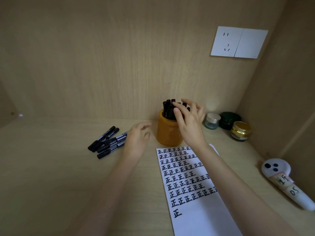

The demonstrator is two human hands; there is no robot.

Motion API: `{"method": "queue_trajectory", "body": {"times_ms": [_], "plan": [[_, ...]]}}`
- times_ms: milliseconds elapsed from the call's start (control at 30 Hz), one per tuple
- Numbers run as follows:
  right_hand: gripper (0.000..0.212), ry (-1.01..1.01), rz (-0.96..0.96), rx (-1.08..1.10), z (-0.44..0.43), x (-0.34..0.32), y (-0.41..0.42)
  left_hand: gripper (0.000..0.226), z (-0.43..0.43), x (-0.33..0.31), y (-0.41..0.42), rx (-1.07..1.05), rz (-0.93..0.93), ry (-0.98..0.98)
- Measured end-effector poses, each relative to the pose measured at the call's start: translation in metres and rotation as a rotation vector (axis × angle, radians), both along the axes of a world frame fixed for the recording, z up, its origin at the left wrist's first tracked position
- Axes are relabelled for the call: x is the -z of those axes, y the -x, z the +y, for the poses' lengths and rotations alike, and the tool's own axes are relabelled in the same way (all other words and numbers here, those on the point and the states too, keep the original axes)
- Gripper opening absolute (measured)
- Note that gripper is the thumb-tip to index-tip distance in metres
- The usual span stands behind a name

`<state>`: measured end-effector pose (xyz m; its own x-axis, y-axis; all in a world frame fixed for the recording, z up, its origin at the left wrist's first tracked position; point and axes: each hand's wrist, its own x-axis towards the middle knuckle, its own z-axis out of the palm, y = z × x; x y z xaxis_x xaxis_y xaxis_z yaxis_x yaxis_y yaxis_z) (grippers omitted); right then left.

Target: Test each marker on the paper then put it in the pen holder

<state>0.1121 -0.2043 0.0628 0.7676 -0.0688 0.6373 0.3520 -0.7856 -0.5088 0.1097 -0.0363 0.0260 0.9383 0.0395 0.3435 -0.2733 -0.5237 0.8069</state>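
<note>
1. Loose markers [105,142]: several black capped ones in a heap on the desk [51,167], far left, lying diagonally. Their right ends run under the left hand.
2. Left hand [136,142]: palm down, between the heap and the pen holder. Fingers relaxed and slightly apart, pointing toward the holder, nothing gripped. It covers the marker ends; can't tell if it touches them.
3. Pen holder [167,135]: orange-brown cup, upright at the back of the desk, just beyond the top edge of the paper. It's packed with black markers standing cap-up [167,107].
4. Right hand [188,120]: raised in front of the holder's right side, fingers splayed wide. Thumb [177,111] and index tip sit at the marker caps; contact unclear, and nothing is pinched or held. The forearm crosses the paper's right edge.
5. Paper [192,198]: white sheet near centre, rows of black 正 marks over its upper part, one lone mark on the last row, bare below.
6. Jars at back right: clear glass with silver lid [212,120], dark green [229,120], gold-lidded [241,131], close together.
7. Wall socket plate [238,42]: white, upper right on the wood panel.
8. Far right: white handheld device [286,181] with three dark dots and handwritten labels, lying on the desk.
</note>
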Motion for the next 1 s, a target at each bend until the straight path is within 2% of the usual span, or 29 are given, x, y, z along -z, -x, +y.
{"method": "queue_trajectory", "body": {"times_ms": [133, 267, 333, 467, 667, 800, 867, 1000], "plan": [[0.031, 0.007, -0.032, -0.09, 0.01, 0.019, 0.024, 0.029, 0.034, 0.02, 0.014, -0.125, -0.023, -0.09], [0.033, -0.029, 0.041, -0.183, 0.017, 0.043, 0.041, 0.034, 0.066, 0.036, 0.023, -0.269, -0.024, -0.356], [0.027, -0.035, 0.077, -0.2, 0.019, 0.052, 0.048, 0.035, 0.077, 0.041, 0.027, -0.327, -0.002, -0.455], [0.019, -0.066, 0.13, -0.224, 0.02, 0.058, 0.064, 0.033, 0.09, 0.046, 0.036, -0.376, 0.062, -0.505], [0.019, -0.107, 0.183, -0.221, 0.015, 0.063, 0.08, 0.027, 0.092, 0.051, 0.044, -0.285, 0.071, -0.368], [0.019, -0.187, 0.246, -0.215, 0.014, 0.065, 0.092, 0.026, 0.081, 0.048, 0.06, -0.24, -0.015, -0.23], [0.02, -0.283, 0.308, -0.226, 0.016, 0.063, 0.1, 0.025, 0.07, 0.041, 0.072, -0.165, -0.031, -0.144], [0.023, -0.635, 0.493, -0.365, 0.021, 0.055, 0.114, 0.025, 0.043, 0.029, 0.102, 0.087, 0.051, -0.012]]}}
